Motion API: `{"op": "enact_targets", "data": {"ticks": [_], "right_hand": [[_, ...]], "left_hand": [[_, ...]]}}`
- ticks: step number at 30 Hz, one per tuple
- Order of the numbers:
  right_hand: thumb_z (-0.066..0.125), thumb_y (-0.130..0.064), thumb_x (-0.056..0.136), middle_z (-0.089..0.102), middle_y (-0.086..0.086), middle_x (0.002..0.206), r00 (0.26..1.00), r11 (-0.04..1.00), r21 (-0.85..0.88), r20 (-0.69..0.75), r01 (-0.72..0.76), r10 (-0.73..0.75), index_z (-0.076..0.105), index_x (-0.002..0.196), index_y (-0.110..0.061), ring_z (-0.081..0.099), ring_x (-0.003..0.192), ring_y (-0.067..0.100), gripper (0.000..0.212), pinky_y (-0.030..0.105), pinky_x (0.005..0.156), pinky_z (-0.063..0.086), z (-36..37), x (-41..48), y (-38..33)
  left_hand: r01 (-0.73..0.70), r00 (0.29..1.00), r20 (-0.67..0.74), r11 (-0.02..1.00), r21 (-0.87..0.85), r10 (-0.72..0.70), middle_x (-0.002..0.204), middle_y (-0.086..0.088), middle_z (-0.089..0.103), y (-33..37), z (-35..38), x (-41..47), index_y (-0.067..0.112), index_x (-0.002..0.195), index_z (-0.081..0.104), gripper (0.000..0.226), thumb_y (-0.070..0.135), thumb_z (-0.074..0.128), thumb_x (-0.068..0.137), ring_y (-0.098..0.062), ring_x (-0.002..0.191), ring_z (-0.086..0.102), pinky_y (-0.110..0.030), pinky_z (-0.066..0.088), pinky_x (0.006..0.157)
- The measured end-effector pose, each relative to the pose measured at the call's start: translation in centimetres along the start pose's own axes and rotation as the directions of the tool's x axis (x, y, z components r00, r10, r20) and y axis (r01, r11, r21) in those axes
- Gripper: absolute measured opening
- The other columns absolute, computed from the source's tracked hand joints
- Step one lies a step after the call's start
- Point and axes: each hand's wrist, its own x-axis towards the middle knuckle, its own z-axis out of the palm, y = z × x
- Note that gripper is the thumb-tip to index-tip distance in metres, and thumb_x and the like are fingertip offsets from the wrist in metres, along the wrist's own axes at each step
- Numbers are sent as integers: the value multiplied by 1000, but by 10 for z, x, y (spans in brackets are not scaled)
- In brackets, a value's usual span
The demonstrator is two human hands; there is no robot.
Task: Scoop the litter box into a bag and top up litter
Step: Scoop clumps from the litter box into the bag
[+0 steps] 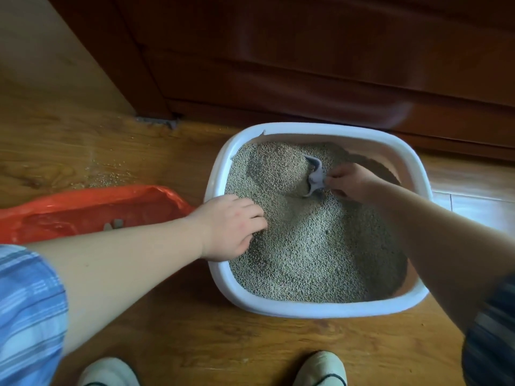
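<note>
Right hand (349,181): fingers clamped on scoop (315,176); blade sunk in litter (306,246).
Left hand (231,227): left of grip, resting on box (320,312) rim, fingers relaxed, holding nothing.
Bag (92,207): well left, open, clump inside.
Progress: scooping under way; top-up likely pending.
Floor (223,344): wood, spilled grains (111,176); cabinet (334,65) behind.

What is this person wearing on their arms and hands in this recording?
Neither the left hand nor the right hand shows gloves, rings or a watch. Both forearms are uncovered. The left sleeve is short, in blue-and-white plaid. The right sleeve looks darker, with grey stripes.
</note>
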Motion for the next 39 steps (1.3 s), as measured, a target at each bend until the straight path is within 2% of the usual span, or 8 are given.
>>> {"op": "enact_targets", "data": {"ticks": [4,7,11,14,21,29,34,39], "right_hand": [[63,-18,96,52,0,47,998,982,190,51,25,-35,65,66,-15,40,38,12,30,19,40,31,-4,-14,8],[62,-17,96,51,0,46,995,957,291,88,21,-48,66,68,-14,39,39,14,29,19,39,29,-5,-29,12],[61,-13,96,48,7,49,988,930,367,141,0,-56,62,58,-14,38,38,15,38,20,39,25,-3,-55,16],[61,-17,96,49,10,54,988,923,384,147,-8,-53,65,65,-12,36,41,17,31,23,42,24,3,-74,21],[61,-14,97,50,3,48,998,921,388,29,32,-47,57,64,-12,37,40,17,33,22,38,27,30,-107,13],[63,-20,97,54,5,56,999,943,331,23,26,-36,63,68,-15,42,44,17,29,24,43,31,23,-119,5],[61,-21,97,54,2,53,998,958,284,27,43,-53,63,68,-15,41,43,16,30,24,44,32,17,-119,3],[62,-22,97,55,4,56,997,953,302,62,18,-38,65,70,-15,43,46,17,28,23,43,33,21,-115,8]], "left_hand": [[-3,1000,14,1000,18,3,116,7,61,0,0,1,28,117,61,36,37,44,87,-17,106,56,-38,47,87],[-3,1000,28,999,35,2,117,7,61,0,-1,1,28,118,61,37,37,42,87,-17,107,56,-38,47,89],[0,999,39,998,66,-3,114,8,61,2,-4,2,29,118,61,37,37,41,88,-16,106,56,-37,47,88],[-14,999,39,995,97,10,108,8,61,2,-5,2,28,113,62,34,37,40,88,-17,102,57,-38,47,86],[-60,997,65,976,209,48,91,5,60,6,-12,-2,24,98,63,32,41,36,94,-20,93,59,-38,45,89],[-121,984,161,959,256,81,99,6,62,-2,-25,-22,26,104,63,45,45,23,91,-19,101,57,-34,32,102],[-95,972,235,950,298,23,98,3,61,4,-25,-18,24,103,61,31,41,37,95,-22,101,57,-37,34,103],[-85,970,242,949,303,10,92,4,61,4,-27,-17,25,95,61,27,38,38,95,-21,95,58,-35,33,100]]}}
